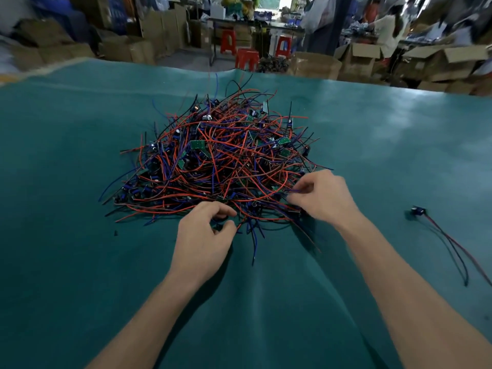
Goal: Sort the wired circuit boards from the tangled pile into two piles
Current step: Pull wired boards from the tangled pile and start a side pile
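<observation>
Where tangled pile [215,161] meets bare green mat [66,235], hands pinching wires: left [205,235], right [322,195].

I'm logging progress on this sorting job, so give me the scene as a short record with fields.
surface: teal cloth covering the table
main pile: tangled pile of wired circuit boards, red, blue and black leads, at centre
sorted so far: one wired board lying apart on the right, leads trailing toward the viewer
left hand: at the pile's near edge, fingers curled round a small dark part
right hand: pinching wires at the pile's right near edge
background: cardboard boxes, red stools
</observation>
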`<state>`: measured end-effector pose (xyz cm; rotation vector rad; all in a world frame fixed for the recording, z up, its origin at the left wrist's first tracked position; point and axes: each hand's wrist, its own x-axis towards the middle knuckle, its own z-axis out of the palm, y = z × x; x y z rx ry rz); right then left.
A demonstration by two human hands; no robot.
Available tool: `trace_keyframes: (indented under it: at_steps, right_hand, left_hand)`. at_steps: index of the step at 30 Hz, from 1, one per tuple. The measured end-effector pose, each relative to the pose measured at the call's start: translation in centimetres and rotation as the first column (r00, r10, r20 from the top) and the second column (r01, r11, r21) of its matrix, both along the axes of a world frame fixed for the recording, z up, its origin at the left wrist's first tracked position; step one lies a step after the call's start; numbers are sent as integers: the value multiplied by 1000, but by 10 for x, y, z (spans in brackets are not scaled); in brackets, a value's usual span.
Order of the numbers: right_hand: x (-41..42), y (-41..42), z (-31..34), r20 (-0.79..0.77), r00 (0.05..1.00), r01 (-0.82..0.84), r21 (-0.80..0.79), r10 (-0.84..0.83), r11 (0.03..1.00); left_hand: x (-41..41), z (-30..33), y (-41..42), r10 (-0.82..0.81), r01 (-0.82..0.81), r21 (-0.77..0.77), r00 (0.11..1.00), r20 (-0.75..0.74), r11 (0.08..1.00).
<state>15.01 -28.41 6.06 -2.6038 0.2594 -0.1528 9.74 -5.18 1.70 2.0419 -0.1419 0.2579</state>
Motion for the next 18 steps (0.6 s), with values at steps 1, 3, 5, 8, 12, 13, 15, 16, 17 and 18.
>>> trace_keyframes:
  at_steps: [1,3,5,8,12,13,15,16,17,18]
  right_hand:
    - [1,1,1,-27,1000,-15,-12,15,1000]
    - [5,5,5,-61,998,-21,-55,18,998]
    - [8,8,8,-69,998,1,-75,-6,997]
    - [3,1,9,20,998,52,-42,-52,998]
    - [-17,-25,22,129,987,3,582,-95,813]
    - [-21,-31,26,160,981,-17,630,-108,777]
    - [-28,-39,36,259,948,-50,694,-185,719]
    - [-33,-43,42,315,916,-72,738,-249,671]
    - [-38,-47,48,363,873,-104,792,-327,601]
    - [-42,-51,54,395,822,-150,845,-411,513]
  left_hand:
    - [0,0,0,-2,2,-3,1000,9,1000]
    - [0,-1,0,-8,8,-6,1000,15,1000]
    - [1,-1,1,-11,11,3,1000,16,1000]
    - [1,-1,2,-4,4,13,1000,-1,1000]
    - [1,0,0,13,-13,5,1000,-13,1000]
    - [1,-1,0,16,-16,0,1000,-16,1000]
    - [1,-1,1,27,-27,-21,999,-22,999]
    - [0,-1,2,31,-31,-32,999,-23,999]
    - [0,-1,2,32,-32,-43,999,-18,999]
    - [0,-1,2,29,-29,-52,1000,-11,998]
